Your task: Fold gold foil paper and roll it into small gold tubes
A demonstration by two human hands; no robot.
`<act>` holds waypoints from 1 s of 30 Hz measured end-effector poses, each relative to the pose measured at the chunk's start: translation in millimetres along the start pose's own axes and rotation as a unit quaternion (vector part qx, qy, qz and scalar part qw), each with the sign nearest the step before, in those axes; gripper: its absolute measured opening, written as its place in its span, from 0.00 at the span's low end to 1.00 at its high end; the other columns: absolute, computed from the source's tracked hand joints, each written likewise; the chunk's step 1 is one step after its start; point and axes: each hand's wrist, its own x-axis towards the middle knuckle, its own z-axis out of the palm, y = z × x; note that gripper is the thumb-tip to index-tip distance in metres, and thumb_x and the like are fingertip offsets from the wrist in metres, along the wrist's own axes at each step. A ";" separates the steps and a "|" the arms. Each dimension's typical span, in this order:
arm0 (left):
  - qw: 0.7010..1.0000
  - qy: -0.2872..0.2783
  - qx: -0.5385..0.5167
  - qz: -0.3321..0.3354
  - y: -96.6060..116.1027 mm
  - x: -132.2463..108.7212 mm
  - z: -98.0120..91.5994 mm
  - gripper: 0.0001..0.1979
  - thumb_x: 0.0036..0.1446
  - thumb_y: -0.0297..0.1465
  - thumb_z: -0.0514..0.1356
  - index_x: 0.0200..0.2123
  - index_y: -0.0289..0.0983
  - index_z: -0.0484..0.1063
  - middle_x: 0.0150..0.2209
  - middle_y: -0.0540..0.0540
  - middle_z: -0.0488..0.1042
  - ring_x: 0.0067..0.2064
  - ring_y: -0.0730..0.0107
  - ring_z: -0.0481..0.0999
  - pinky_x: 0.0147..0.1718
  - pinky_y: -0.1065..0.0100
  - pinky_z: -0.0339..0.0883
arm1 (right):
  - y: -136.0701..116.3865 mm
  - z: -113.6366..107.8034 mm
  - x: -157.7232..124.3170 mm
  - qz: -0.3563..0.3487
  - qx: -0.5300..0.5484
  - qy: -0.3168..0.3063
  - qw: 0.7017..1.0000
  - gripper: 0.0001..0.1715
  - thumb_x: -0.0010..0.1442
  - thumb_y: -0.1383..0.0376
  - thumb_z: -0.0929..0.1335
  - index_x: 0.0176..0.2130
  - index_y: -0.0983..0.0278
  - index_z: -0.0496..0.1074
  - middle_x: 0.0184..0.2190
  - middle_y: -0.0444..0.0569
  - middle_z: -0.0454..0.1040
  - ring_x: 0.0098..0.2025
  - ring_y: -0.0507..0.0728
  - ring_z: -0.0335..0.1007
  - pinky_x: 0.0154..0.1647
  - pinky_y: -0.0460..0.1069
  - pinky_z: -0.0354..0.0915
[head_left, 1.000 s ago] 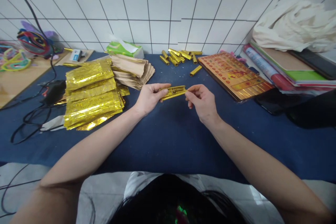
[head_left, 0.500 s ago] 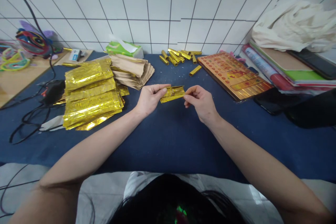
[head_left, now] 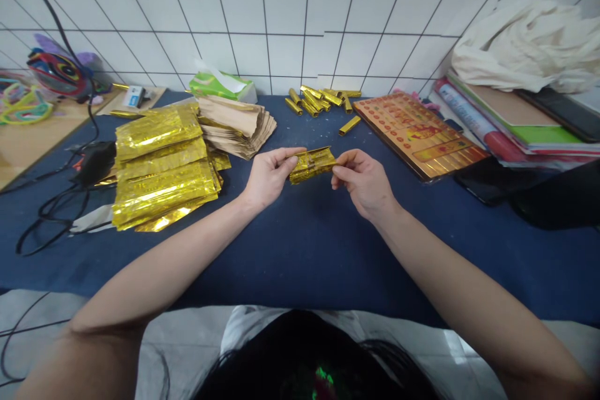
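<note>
A small folded piece of gold foil paper [head_left: 313, 164] is held above the blue cloth between both hands. My left hand [head_left: 270, 176] pinches its left end, thumb on top. At its right end, the thumb and fingers of my right hand [head_left: 360, 178] are closed on the edge. To the left lie overlapping stacks of gold foil sheets [head_left: 162, 169], with a fanned stack of brown-backed paper [head_left: 237, 125] behind them. Several small gold folded tubes [head_left: 316, 100] are piled near the wall, and a single gold tube [head_left: 349, 125] lies in front of them.
An orange printed packet [head_left: 419, 134] lies at the right, beside a dark phone [head_left: 485, 179] and stacked books [head_left: 548, 131] under white cloth [head_left: 529, 44]. A green tissue pack [head_left: 222, 86] stands by the wall. Black cables [head_left: 51, 219] lie at the far left.
The gold piece has shifted slightly right and its front part looks more crumpled or folded. My right hand has moved a little to the right; my left hand has barely moved.
</note>
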 end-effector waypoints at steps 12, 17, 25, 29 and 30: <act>0.999 -0.044 -0.005 -0.032 4.5 -3.2 3.8 0.17 0.51 0.32 0.58 0.42 0.28 0.73 0.31 0.42 0.78 0.26 0.70 0.76 0.24 0.71 0.69 | -6.6 -0.8 0.0 0.043 0.033 -0.016 0.998 0.09 0.43 0.66 0.72 0.26 0.65 0.69 0.17 0.40 0.72 0.15 0.47 0.64 0.17 0.43 0.62; 0.997 -0.077 0.014 -0.021 6.3 -6.4 5.0 0.17 0.53 0.32 0.56 0.44 0.30 0.72 0.33 0.43 0.77 0.27 0.70 0.77 0.24 0.73 0.69 | -9.1 -0.7 0.1 0.036 0.036 -0.024 0.998 0.12 0.44 0.62 0.73 0.29 0.64 0.68 0.19 0.42 0.74 0.16 0.48 0.66 0.19 0.44 0.64; 0.994 -0.100 0.042 0.015 2.1 -7.6 2.6 0.18 0.56 0.33 0.53 0.48 0.31 0.70 0.36 0.42 0.77 0.31 0.68 0.78 0.29 0.69 0.71 | -6.7 -5.6 1.8 0.049 0.004 -0.017 0.999 0.11 0.46 0.60 0.72 0.25 0.65 0.68 0.18 0.42 0.73 0.15 0.47 0.64 0.15 0.42 0.59; 0.989 -0.081 0.104 0.069 2.2 -8.3 1.0 0.16 0.57 0.31 0.52 0.47 0.35 0.72 0.43 0.44 0.76 0.41 0.64 0.76 0.40 0.65 0.70 | -6.9 -7.8 3.4 0.081 0.002 -0.023 0.996 0.11 0.44 0.61 0.72 0.24 0.65 0.69 0.16 0.41 0.70 0.15 0.47 0.62 0.16 0.43 0.59; 0.986 -0.081 0.124 0.082 3.6 -9.0 0.9 0.16 0.57 0.30 0.52 0.46 0.35 0.72 0.44 0.45 0.76 0.44 0.64 0.75 0.43 0.65 0.69 | -7.1 -8.1 3.7 0.089 0.002 -0.022 0.996 0.11 0.44 0.61 0.72 0.23 0.65 0.70 0.16 0.41 0.70 0.15 0.46 0.62 0.16 0.43 0.59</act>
